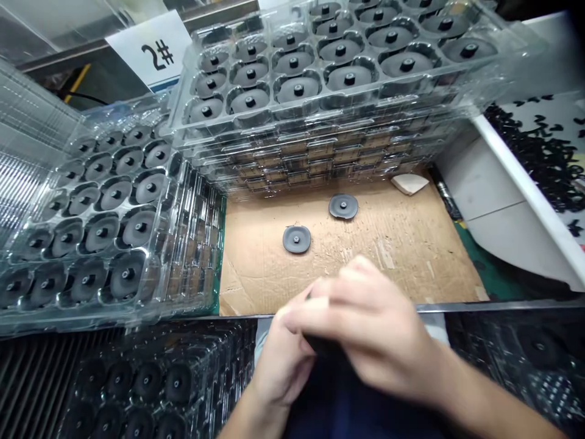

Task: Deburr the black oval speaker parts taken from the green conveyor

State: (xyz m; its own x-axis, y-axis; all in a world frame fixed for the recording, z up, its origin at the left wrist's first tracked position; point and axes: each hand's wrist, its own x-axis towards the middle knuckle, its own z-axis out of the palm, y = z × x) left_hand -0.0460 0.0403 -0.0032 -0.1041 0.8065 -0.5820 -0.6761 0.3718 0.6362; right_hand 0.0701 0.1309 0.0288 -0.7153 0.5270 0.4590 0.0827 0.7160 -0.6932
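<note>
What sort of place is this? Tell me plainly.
Most likely a factory station for packing or sorting small parts. Stacked clear plastic trays hold rows of identical dark round parts, two more lie on a cardboard sheet, and a card reads "2#".

Head cam, facing fwd + down, close above hands (pixel 351 329)

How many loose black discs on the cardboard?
2. One black disc lies near the stacked clear trays; another black disc lies left of it, nearer the person. The left hand and right hand could hide more.
</note>
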